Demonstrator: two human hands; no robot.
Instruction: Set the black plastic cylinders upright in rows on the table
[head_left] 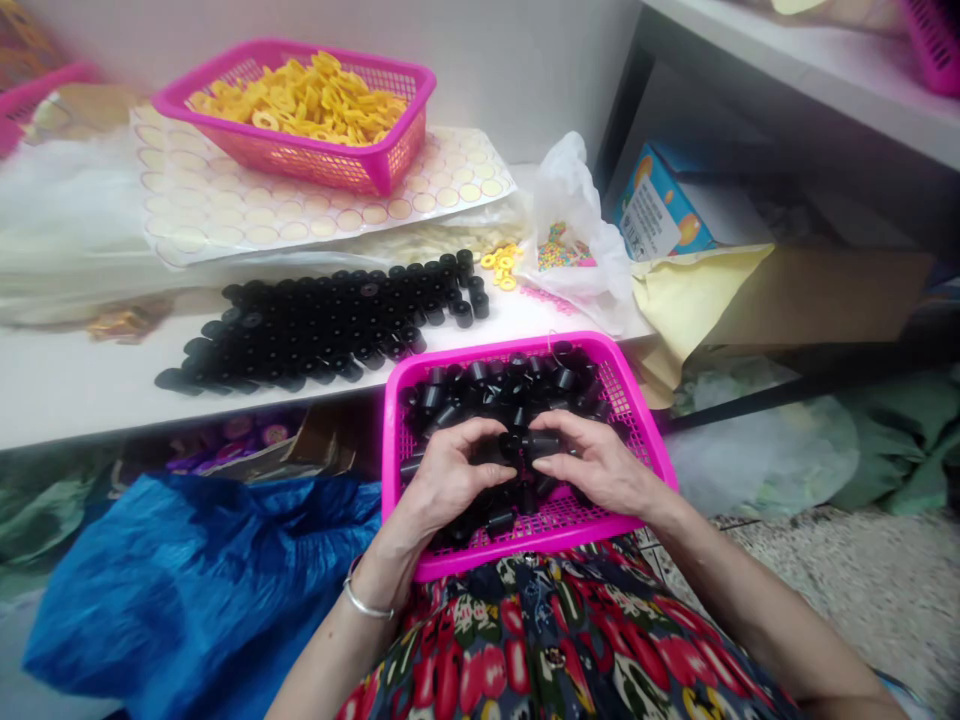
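Note:
A pink plastic basket [391, 440] of loose black cylindrical pieces [491, 378] rests on my lap, against the table edge. Over it, my right hand [600, 465] pinches a short black cylinder [543, 443] between thumb and fingers. My left hand [457, 475] is closed on a smaller black piece [511, 443], right at that cylinder's end. Whether the two pieces are joined is unclear. On the white table, many similar black cylinders [322, 325] stand upright in close rows.
Behind the rows, a pink basket of yellow rings [300, 95] sits on a sheet of round stickers [247, 215]. Loose yellow rings [504, 265] and a white plastic bag with colourful bits [574, 200] lie farther right. A blue bag [172, 590] hangs low at left; a blue box [664, 205] stands at right.

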